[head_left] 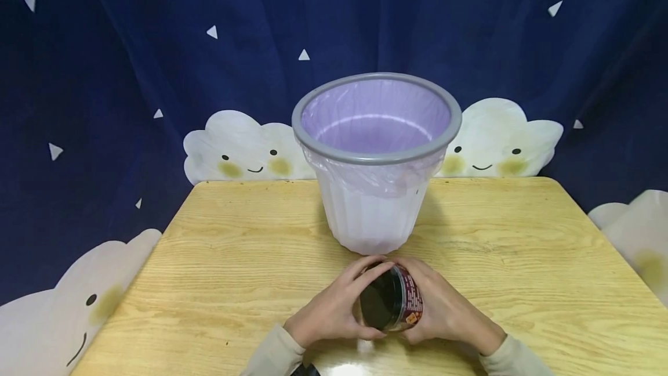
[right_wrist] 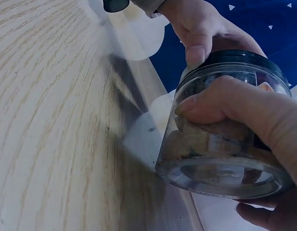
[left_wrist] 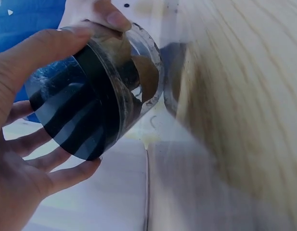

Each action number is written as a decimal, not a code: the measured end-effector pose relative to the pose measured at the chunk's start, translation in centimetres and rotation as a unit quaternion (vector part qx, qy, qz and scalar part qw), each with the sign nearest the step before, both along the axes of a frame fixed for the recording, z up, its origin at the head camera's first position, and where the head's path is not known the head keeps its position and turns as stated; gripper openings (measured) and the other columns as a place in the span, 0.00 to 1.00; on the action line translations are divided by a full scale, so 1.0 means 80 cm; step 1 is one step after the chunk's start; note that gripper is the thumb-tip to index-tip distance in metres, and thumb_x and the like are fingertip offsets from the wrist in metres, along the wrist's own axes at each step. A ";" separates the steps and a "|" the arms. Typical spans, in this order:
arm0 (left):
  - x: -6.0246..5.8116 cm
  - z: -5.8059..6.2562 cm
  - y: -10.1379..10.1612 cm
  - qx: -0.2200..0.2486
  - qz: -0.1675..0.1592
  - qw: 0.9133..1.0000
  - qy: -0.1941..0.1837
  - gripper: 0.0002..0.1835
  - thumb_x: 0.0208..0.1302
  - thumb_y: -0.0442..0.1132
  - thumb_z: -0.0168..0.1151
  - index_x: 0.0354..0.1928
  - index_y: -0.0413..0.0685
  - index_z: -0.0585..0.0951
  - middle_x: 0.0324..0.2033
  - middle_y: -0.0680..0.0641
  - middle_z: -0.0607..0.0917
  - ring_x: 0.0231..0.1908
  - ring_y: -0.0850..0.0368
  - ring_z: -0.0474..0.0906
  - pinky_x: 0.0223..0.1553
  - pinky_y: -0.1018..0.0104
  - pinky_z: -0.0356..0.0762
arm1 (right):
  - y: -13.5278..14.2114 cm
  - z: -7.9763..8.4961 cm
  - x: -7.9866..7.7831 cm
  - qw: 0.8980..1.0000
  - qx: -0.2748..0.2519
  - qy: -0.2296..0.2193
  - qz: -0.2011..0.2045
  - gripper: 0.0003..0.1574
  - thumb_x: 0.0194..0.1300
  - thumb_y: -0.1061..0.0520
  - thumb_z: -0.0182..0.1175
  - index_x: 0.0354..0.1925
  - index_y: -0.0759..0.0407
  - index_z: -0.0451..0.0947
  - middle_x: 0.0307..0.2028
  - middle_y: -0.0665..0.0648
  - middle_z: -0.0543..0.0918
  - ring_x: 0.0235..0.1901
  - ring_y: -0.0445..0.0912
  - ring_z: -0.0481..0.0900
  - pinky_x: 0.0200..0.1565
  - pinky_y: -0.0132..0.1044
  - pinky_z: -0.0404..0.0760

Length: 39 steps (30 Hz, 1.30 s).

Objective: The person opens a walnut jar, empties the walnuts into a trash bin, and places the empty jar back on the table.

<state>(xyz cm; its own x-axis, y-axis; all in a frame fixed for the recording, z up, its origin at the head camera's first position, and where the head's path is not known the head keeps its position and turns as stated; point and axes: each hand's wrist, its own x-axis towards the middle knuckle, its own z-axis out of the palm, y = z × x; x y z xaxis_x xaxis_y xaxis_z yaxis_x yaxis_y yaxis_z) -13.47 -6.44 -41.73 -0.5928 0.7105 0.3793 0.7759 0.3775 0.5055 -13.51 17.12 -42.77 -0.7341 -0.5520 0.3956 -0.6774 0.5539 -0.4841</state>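
Left hand (head_left: 336, 309): fingers grasp round black lid (head_left: 380, 302). Right hand (head_left: 446, 302): fingers wrap its tilted, clear cylindrical jar (right_wrist: 220, 137). Grey-rimmed white bin (head_left: 367, 213) stands just beyond fingers.

Dark blue curtain (head_left: 334, 16) fills background, soft vertical folds, small white triangles (head_left: 304, 55) scattered over it. Pale yellow wood-grain tabletop (head_left: 250, 237), far corners rounded. Smiling white cloud (head_left: 242, 141) by far left corner, another (head_left: 496, 138) by far right corner, both with black eyes, yellowish cheeks. Larger cloud (head_left: 57, 324) beyond left edge; partial cloud (head_left: 644, 225) beyond right edge. Bright glare (head_left: 347, 370) on tabletop toward near edge.
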 end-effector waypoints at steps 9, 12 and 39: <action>0.002 -0.001 0.002 0.006 0.008 1.000 0.004 0.63 0.38 0.52 0.82 0.75 0.55 0.52 0.70 0.46 0.58 0.67 0.55 0.57 0.65 0.61 0.65 | 0.000 -0.001 0.000 1.000 0.002 0.012 0.000 0.70 0.17 0.47 0.80 0.64 0.57 0.65 0.57 0.47 0.74 0.53 0.43 0.74 0.52 0.45 0.80; 0.002 -0.002 0.001 0.003 -0.006 1.000 0.000 0.63 0.38 0.48 0.82 0.75 0.55 0.52 0.71 0.46 0.56 0.69 0.55 0.54 0.66 0.60 0.64 | 0.000 -0.001 0.001 1.000 0.003 0.006 0.001 0.71 0.17 0.48 0.80 0.65 0.57 0.64 0.58 0.48 0.73 0.54 0.44 0.74 0.52 0.46 0.80; 0.001 -0.001 0.001 0.000 -0.006 1.000 0.017 0.60 0.38 0.47 0.82 0.74 0.58 0.55 0.70 0.47 0.57 0.68 0.54 0.56 0.65 0.60 0.65 | 0.000 0.001 0.001 1.000 0.003 -0.002 -0.003 0.70 0.17 0.48 0.80 0.64 0.58 0.65 0.56 0.48 0.74 0.52 0.43 0.74 0.52 0.44 0.80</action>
<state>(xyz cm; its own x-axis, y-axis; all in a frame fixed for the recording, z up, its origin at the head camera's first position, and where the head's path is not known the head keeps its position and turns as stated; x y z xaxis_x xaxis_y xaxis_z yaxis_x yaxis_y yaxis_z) -13.39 -6.35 -41.83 -0.5711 0.7176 0.3986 0.7971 0.3689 0.4781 -13.42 17.10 -42.71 -0.7389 -0.5499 0.3895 -0.6722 0.5617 -0.4823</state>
